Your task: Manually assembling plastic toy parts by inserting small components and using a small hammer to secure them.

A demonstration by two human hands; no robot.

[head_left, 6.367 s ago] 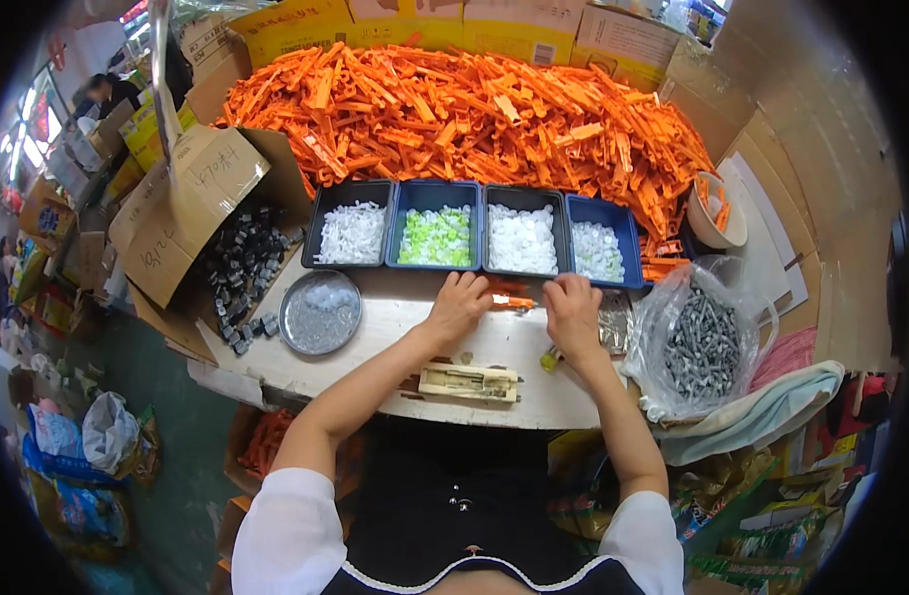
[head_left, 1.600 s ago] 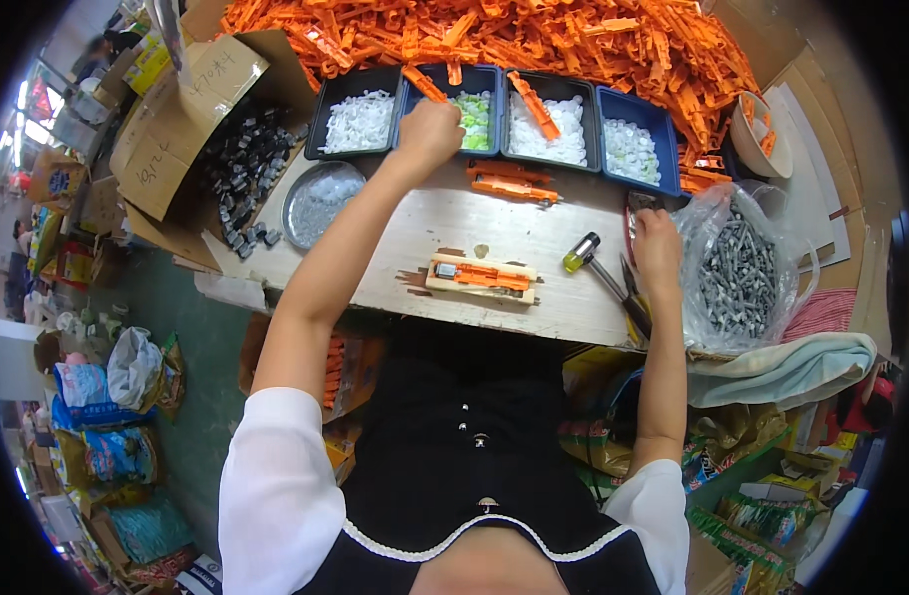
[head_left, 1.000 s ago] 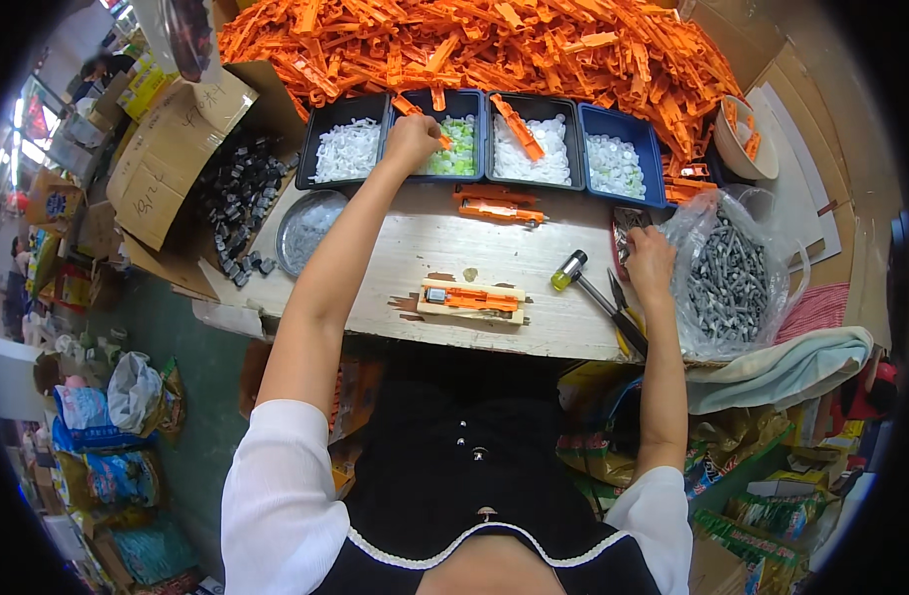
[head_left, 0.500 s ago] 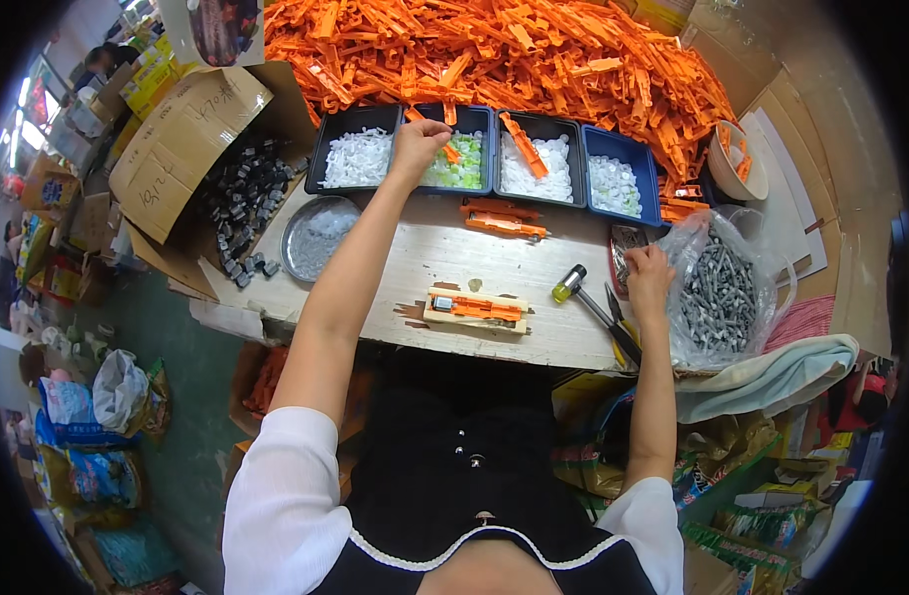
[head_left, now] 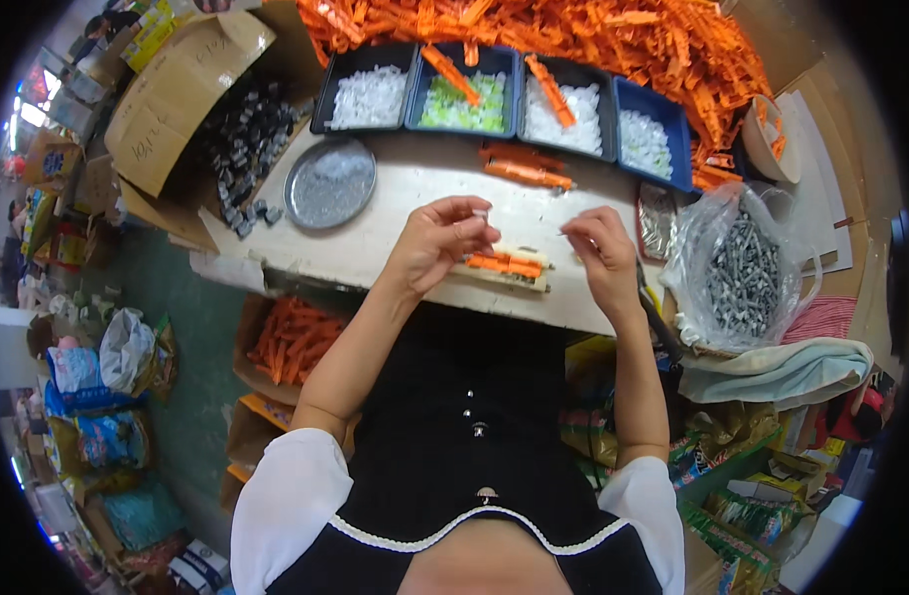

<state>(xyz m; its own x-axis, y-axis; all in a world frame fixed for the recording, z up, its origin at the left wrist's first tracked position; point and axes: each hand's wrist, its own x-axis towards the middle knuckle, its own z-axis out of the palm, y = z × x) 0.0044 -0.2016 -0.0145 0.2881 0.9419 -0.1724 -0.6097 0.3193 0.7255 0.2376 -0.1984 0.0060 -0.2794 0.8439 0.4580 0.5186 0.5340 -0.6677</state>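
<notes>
My left hand [head_left: 436,244] is above the left end of a pale wooden block [head_left: 529,284], its fingers pinching a small white plastic piece [head_left: 481,214]. On that block lies an orange plastic part [head_left: 509,264], partly hidden by the hand. My right hand [head_left: 605,256] hovers just right of the block, thumb and forefinger pressed together around something thin and tiny that I cannot make out. Beyond the hands, more orange parts [head_left: 527,169] lie on the table. Right of my right hand sits a shallow red tray [head_left: 643,213] of small shiny bits.
Dark bins [head_left: 415,124] of white and green pieces line the back, below a heap of orange parts [head_left: 672,50]. A round metal dish [head_left: 330,188] and black pieces [head_left: 241,159] lie left. A plastic bag [head_left: 684,288] of grey metal parts stands right.
My left hand has come back from the bin of green and white pieces to the block. My right hand has left the red tray and moved left. The view has shifted.
</notes>
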